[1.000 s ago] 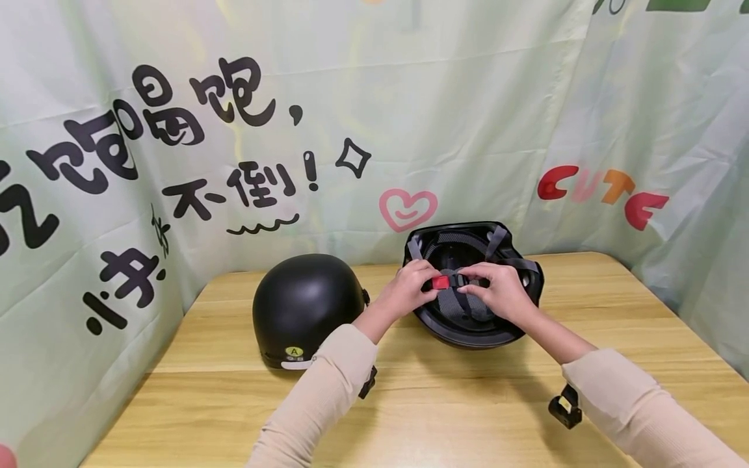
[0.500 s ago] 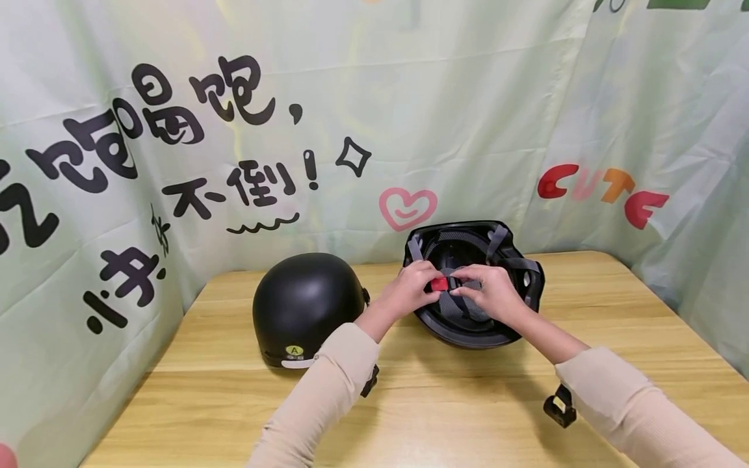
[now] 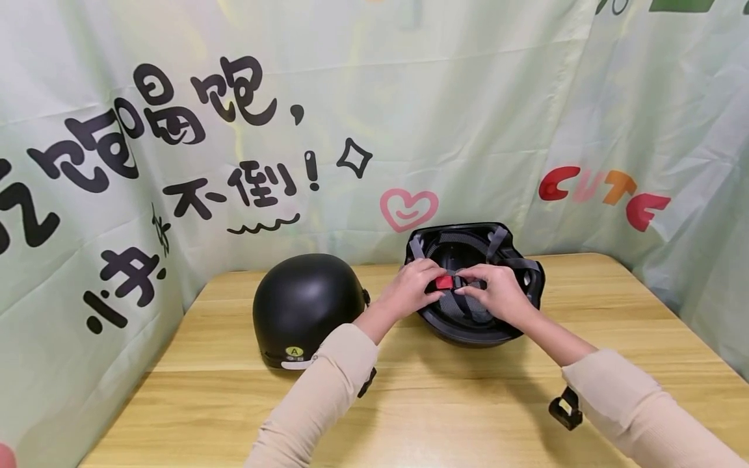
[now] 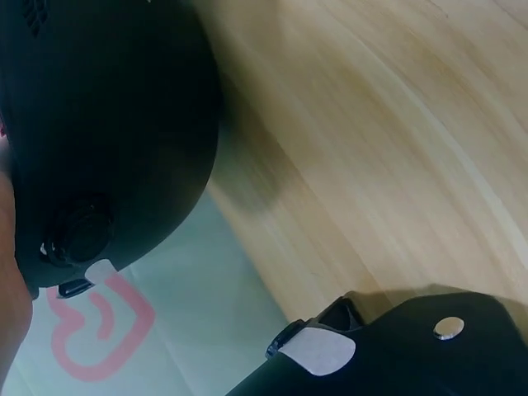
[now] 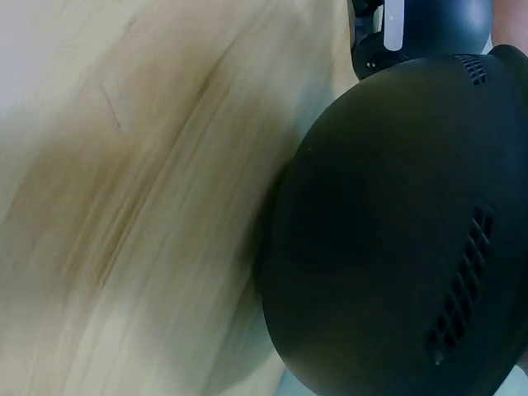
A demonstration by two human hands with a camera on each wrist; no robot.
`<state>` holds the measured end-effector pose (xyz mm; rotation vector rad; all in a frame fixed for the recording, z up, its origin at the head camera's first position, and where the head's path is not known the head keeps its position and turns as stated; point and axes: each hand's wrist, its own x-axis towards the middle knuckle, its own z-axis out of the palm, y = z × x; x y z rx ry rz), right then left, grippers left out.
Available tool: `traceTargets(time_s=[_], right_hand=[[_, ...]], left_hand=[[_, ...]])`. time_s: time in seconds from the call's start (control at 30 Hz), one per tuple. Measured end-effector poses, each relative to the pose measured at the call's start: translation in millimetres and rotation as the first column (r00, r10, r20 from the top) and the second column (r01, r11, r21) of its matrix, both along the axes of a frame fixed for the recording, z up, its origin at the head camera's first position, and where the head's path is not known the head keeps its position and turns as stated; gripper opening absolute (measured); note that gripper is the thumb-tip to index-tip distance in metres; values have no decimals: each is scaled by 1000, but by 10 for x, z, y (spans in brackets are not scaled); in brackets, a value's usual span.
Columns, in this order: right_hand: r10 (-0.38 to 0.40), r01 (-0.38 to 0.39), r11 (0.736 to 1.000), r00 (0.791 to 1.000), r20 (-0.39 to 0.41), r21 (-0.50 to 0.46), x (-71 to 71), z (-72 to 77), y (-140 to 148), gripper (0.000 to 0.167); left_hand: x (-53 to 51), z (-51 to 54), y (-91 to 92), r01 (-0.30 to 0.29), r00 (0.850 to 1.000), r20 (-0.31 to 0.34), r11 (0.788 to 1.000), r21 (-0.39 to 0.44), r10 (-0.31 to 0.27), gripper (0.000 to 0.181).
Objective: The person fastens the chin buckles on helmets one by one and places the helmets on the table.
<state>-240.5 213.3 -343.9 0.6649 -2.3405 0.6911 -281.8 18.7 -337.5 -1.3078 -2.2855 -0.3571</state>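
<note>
A black helmet (image 3: 468,335) lies with its hollow side up at the back right in the head view, grey straps and padding showing inside. Over its opening, the left hand (image 3: 411,289) pinches the red buckle (image 3: 444,283) of the chin strap. From the other side the right hand (image 3: 500,292) pinches the black buckle end (image 3: 459,283), close against the red part; whether the two are locked cannot be told. In the wrist views the helmet's outer shell (image 4: 115,124) (image 5: 379,223) fills much of the picture and hides the fingertips.
A second black helmet (image 3: 307,305) stands dome up to the left on the wooden table (image 3: 433,403), beside the left forearm. Behind the table hangs a printed curtain (image 3: 468,117). A wrist camera (image 3: 565,408) hangs under the right sleeve.
The right hand and the pinched buckle moved slightly left, then back right. The left hand stays nearly in place, its grip unchanged. The second helmet has not moved.
</note>
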Motion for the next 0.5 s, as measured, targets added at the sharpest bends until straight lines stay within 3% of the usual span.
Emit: traceTargets(time_s=[0.2, 0.5], right_hand=[[-29, 27, 999, 998, 64, 20, 3, 100, 57, 23], [-87, 84, 996, 990, 108, 36, -16, 205, 157, 23]], left_hand=[[-22, 57, -31, -41, 992, -118, 997, 68, 49, 52], [-62, 114, -82, -6, 995, -100, 977, 214, 28, 54]])
